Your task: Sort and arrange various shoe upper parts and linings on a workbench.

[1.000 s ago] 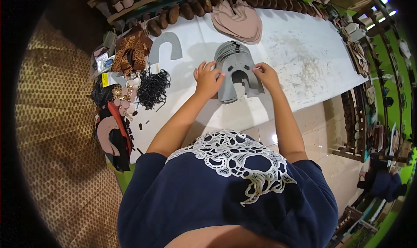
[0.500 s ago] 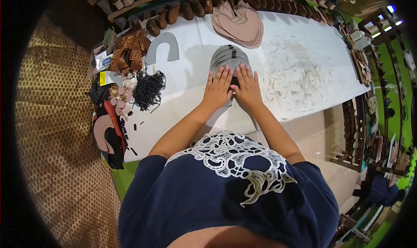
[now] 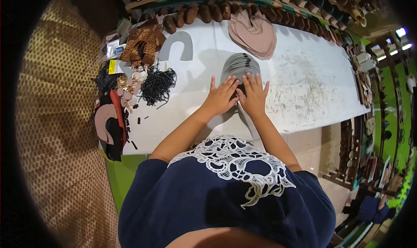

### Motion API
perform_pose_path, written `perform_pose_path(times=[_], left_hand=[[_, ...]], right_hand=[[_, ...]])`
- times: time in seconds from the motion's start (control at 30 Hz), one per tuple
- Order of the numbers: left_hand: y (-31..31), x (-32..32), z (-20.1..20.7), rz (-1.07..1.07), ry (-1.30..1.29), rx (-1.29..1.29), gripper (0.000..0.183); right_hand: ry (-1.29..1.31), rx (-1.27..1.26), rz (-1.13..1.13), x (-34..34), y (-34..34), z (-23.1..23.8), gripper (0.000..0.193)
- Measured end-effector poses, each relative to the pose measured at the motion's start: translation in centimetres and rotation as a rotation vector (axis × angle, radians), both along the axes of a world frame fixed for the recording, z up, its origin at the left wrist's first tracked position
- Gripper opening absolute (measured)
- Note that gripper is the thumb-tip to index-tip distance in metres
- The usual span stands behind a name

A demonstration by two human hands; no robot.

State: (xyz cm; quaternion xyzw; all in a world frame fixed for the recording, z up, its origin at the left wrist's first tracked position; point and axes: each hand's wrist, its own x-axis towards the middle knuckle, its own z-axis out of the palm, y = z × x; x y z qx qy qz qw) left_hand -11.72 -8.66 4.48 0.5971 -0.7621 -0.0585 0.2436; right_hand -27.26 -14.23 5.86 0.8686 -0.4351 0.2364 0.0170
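Observation:
In front of me on the white table lies a stack of thin grey curved pieces [image 3: 240, 65], rounded at the far end and fanned in layers, with small dark marks near the top. They look like shoe-upper cutouts. My left hand [image 3: 220, 96] rests at the stack's near left part, fingers stretched and spread. Across from it, my right hand [image 3: 255, 95] is at the near right part, its fingers also apart. Both thumbs point toward each other over a dark opening in the near side. The fingers hide part of the layers, and neither hand grips anything.
Pink cutouts [image 3: 254, 33] lie beyond the stack. A grey U-shaped piece [image 3: 184, 46] is left of them. Leopard-print material [image 3: 141, 44] and black beaded strands [image 3: 158, 85] crowd the left end. Brown shoe lasts [image 3: 191, 14] line the back; a person [image 3: 372, 209] is far right.
The view has shifted, so the table's things appear farther right and lower. My fingers have spread wider, and both hands sit slightly closer to me on the grey stack.

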Motion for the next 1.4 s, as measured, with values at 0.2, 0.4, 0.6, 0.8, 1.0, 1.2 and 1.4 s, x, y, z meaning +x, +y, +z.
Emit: perform_pose_path(times=[0.2,0.4,0.6,0.8,1.0,1.2,1.4], left_hand=[[2.6,7.4,2.2,0.252,-0.016,0.019,0.032],[2.6,16.8,1.8,0.476,-0.177,-0.073,0.016],[0.7,23.2,0.6,0.48,-0.425,-0.056,0.011],[-2.3,25.7,-0.1,0.406,-0.592,-0.005,0.013],[-3.3,27.4,0.5,0.287,-0.578,-0.055,0.023],[-3.5,28.0,0.3,0.342,-0.527,-0.052,0.022],[-3.6,26.9,0.9,0.348,-0.505,-0.054,0.026]], right_hand=[[-0.176,0.044,0.319,6.0,0.6,2.8,0.028],[-0.047,0.218,0.453,12.6,-1.0,-0.6,0.028],[0.118,0.211,0.385,17.3,-2.5,-2.5,0.037],[0.204,0.265,0.351,19.8,-4.1,-3.2,0.045],[0.24,0.136,0.365,20.5,-4.8,-4.1,0.049],[0.316,0.171,0.428,21.3,-5.5,-3.2,0.05],[0.376,0.111,0.392,21.4,-5.8,-3.6,0.062]])
